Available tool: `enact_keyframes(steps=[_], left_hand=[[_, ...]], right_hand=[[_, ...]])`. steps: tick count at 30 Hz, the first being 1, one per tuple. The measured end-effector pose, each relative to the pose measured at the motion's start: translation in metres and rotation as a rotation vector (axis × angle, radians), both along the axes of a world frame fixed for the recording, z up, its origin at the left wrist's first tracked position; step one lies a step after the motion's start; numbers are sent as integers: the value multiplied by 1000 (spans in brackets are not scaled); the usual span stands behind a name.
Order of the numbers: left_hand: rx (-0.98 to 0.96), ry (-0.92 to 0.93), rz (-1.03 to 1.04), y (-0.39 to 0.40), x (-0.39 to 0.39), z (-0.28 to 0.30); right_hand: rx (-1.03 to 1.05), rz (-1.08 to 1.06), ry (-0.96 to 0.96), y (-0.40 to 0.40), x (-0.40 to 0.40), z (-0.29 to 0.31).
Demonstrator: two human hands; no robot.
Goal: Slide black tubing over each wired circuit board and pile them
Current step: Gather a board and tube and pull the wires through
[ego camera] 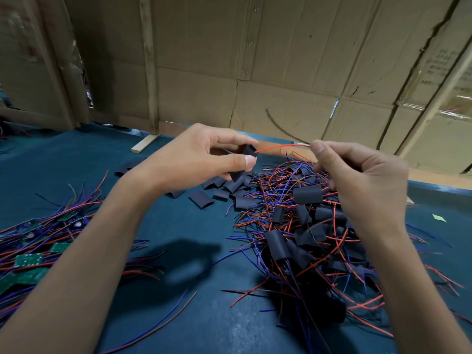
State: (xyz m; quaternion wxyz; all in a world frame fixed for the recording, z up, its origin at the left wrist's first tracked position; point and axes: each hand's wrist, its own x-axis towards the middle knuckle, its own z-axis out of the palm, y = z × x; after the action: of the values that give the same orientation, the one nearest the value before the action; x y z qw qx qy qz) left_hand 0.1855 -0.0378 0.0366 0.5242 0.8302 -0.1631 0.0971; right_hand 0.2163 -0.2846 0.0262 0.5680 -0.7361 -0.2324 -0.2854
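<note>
My left hand (194, 159) pinches a short piece of black tubing (244, 162) between thumb and fingers above the table. A red wire (281, 146) comes out of the tubing's top end and runs right to my right hand (357, 180), which pinches its far end. The board inside the tubing is hidden. Below my right hand lies a pile of sleeved boards (306, 238) tangled in red and blue wires. Bare green circuit boards (28, 260) with wires lie at the left. Loose tubing pieces (219, 190) sit under my left hand.
The blue table cover (184, 226) shows between the two piles. A cardboard wall (255, 72) stands close behind. A wooden block (144, 143) lies at its foot, and a small green scrap (438, 217) lies at the right.
</note>
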Motion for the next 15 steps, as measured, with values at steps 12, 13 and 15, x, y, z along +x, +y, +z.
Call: enact_keyframes(steps=[12, 13, 15], left_hand=[[191, -162, 112, -2, -3, 0], [224, -192, 111, -3, -3, -1], [272, -259, 105, -4, -4, -2]], right_hand=[[-206, 168, 77, -11, -5, 7], [-213, 165, 90, -11, -5, 7], [-214, 153, 116, -11, -5, 7]])
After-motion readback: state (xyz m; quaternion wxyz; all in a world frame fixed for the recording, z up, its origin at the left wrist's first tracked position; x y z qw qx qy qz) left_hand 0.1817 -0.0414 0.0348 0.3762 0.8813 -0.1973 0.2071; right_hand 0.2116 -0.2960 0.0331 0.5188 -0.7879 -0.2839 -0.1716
